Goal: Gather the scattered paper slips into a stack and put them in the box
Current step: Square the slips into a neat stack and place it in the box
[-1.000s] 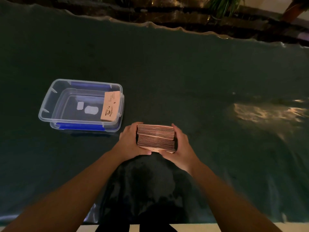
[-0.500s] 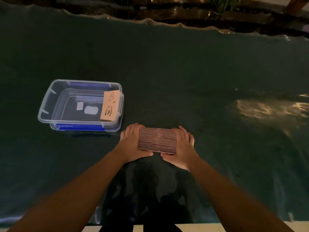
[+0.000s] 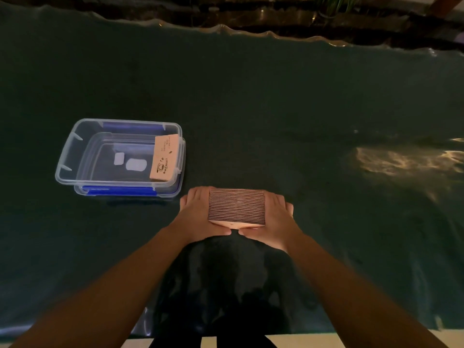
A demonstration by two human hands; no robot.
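A thick stack of tan paper slips [image 3: 236,206] stands on edge on the dark green table cover, its many edges facing up. My left hand [image 3: 198,217] presses its left side and my right hand [image 3: 276,221] presses its right side, thumbs meeting at the near face. To the left stands a clear plastic box [image 3: 75,146] with blue clips. Another tan stack with a printed cup logo [image 3: 163,158] leans against the box's right inner wall.
The dark green cover [image 3: 276,109] spreads wide to the right and far side, with a patch of light glare [image 3: 401,162] at the right. Its wavy far edge borders a dark ledge with plants [image 3: 334,3]. The table's near edge lies just below my forearms.
The stack was split and tilted between my hands a second ago. It is now squared into one block standing on the table. The view has shifted slightly.
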